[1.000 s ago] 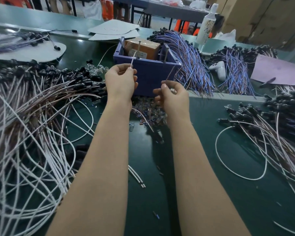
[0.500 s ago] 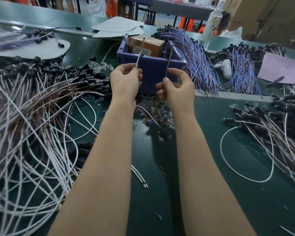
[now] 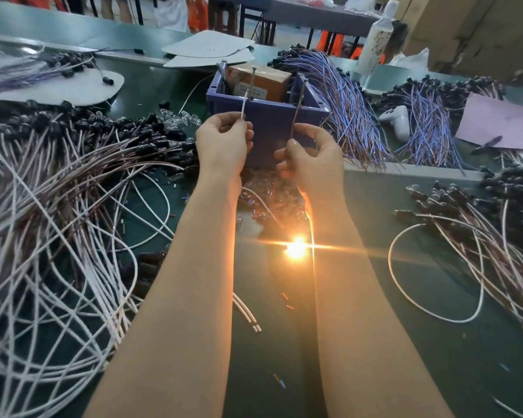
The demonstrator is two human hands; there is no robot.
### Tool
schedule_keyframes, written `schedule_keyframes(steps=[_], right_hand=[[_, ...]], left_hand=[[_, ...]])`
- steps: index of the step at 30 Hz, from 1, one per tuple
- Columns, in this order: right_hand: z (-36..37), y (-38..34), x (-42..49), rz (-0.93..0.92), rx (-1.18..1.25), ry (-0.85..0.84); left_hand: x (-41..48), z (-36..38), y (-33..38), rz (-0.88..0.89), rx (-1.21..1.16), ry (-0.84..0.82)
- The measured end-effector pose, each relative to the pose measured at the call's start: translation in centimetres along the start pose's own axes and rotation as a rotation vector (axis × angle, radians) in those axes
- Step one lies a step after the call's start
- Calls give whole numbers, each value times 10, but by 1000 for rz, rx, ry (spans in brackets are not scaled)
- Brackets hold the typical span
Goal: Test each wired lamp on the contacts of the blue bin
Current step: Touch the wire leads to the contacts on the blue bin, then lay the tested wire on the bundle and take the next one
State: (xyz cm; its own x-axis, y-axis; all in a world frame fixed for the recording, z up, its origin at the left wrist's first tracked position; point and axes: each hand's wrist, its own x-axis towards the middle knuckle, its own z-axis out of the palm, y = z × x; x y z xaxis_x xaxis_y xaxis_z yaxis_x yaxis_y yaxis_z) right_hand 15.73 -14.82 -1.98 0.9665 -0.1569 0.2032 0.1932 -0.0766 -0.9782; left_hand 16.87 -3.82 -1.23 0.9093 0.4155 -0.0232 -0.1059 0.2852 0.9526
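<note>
Head view: the left hand (image 3: 224, 143) pinches the white lead (image 3: 244, 107), near upright, tip against the left contact (image 3: 252, 78) of the blue bin (image 3: 272, 122). The right hand (image 3: 311, 158) pinches the dark lead (image 3: 298, 110), pointing up at the right contact (image 3: 305, 86). The lamp (image 3: 296, 247) glows between the forearms, over the green table (image 3: 375, 297).

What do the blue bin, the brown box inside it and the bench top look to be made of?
Blue bin: probably moulded plastic, matte, with even colour and a thick, stiff rim.
Brown box: looks like cardboard, with a dull tan face, sharp folded edges and a pale printed label.
Bench top: dark green, smooth, low sheen; likely a rubber or vinyl mat, though the view cannot settle which.
</note>
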Motion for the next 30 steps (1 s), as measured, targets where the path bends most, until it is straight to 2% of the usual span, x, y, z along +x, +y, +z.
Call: schedule_keyframes(steps=[4, 6, 9, 11, 13, 15, 16, 18, 20, 21, 23, 26, 28, 30], right_hand=[[-3, -3, 1, 103, 41, -38], [-6, -9, 1, 138, 145, -69], [-8, -22, -3, 117, 291, -118], [-9, -27, -8, 42, 145, -98], [-12, -33, -12, -44, -97, -40], [-19, -39, -20, -51, -225, -39], [-24, -41, -26, 2, -269, -98], [-36, -44, -44, 163, -349, -325], [-44, -43, -64, 251, -259, -503], [-48, -43, -72, 239, -148, -522], [-52, -42, -81, 127, 60, -425], [-64, -52, -85, -1, 289, -103], [-80, -61, -85, -21, 445, 98], [-101, -70, -87, -61, 514, 228]], left_hand=[[-5, -2, 4, 19, 86, -29], [-10, -2, 6, 18, 255, -166], [-22, 4, 10, -86, 449, -398], [-28, 9, 15, -58, 550, -402], [-33, 12, 22, 50, 625, -300], [-35, 16, 29, 124, 551, -190], [-37, 18, 35, 123, 443, -167], [-42, 22, 49, 85, 184, -139], [-48, 26, 63, 10, -30, -98], [-52, 29, 70, -23, -118, -92], [-59, 33, 78, -63, -254, -101], [-70, 39, 83, -71, -272, -95], [-75, 41, 81, 38, 17, 7], [-84, 44, 79, 267, 466, 157]])
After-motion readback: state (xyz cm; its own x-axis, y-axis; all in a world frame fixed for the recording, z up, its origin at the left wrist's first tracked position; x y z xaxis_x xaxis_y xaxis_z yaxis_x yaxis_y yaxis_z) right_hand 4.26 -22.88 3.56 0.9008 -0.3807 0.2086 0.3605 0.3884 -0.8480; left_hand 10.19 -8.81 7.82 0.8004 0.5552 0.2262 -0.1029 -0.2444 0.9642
